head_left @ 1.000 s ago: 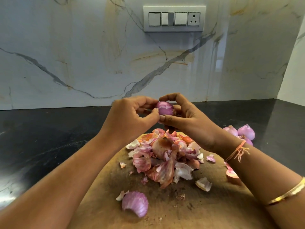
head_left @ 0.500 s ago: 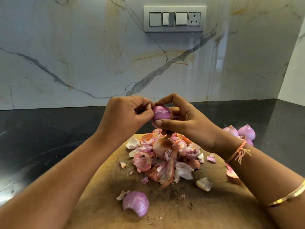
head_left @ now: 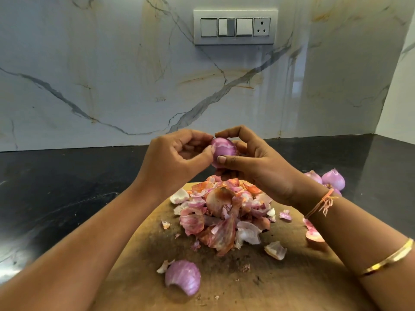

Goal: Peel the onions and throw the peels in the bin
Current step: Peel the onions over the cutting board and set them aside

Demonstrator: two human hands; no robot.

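While both hands meet above a round wooden chopping board point(head_left: 280, 288), the head view shows one small, glossy purple onion point(head_left: 223, 151) held up between them. The right hand point(head_left: 258, 162) grasps it, with the thumb across its front and the forefinger arched over its top. The left hand point(head_left: 177, 158), fingers curled, pinches at the onion's left side with the thumb tip.

Directly below, on the board, lies one loose heap of pink, white and orange onion peels point(head_left: 224, 214), with a few stray scraps around it. One curved purple onion shell point(head_left: 183, 277) sits alone near the board's front edge.

Three peeled purple onions point(head_left: 333, 179) rest on the black stone counter point(head_left: 67, 187) to the right, one partly hidden behind the right wrist. That wrist wears one orange thread point(head_left: 321, 204), and the forearm one gold bangle point(head_left: 386, 259).

On the marble wall hangs one grey panel point(head_left: 235, 26) with three switches and one socket.
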